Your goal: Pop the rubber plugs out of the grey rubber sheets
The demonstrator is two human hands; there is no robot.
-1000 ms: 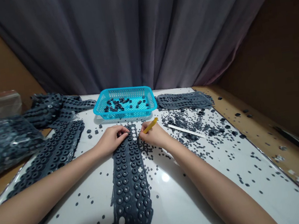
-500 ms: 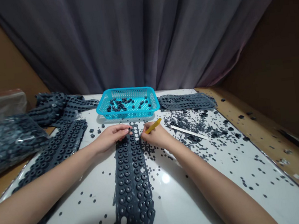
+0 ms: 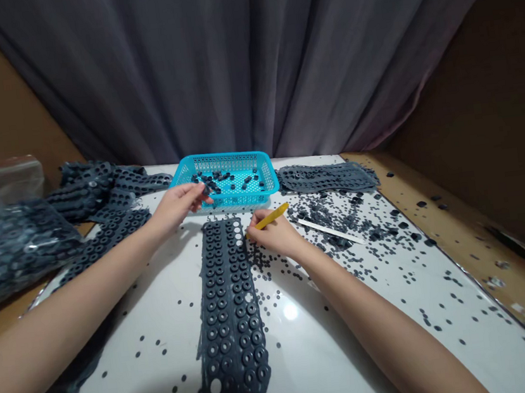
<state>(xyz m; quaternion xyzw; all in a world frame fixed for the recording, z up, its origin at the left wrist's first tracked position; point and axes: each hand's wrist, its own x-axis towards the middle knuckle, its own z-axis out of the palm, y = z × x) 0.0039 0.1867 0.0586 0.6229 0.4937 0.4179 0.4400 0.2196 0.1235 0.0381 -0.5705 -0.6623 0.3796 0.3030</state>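
Note:
My left hand is at the near left rim of a blue plastic basket, thumb and fingers pinched together. Whatever is between those fingertips is too small to make out. Several small black rubber pieces lie in the basket. My right hand is closed around a slim yellow tool, whose tip is hidden by the fingers. It rests beside the top right edge of a black rubber sheet moulded with rows of rings. A few round holes show white at that sheet's upper right corner.
At left are more ringed rubber sheets and a clear bag full of black rings. Another sheet lies right of the basket. A white stick lies among scattered small black discs. A grey curtain hangs behind.
My left hand has left the top of the rubber sheet and moved up and left to the basket's near rim. My right hand stays almost in place with the yellow tool.

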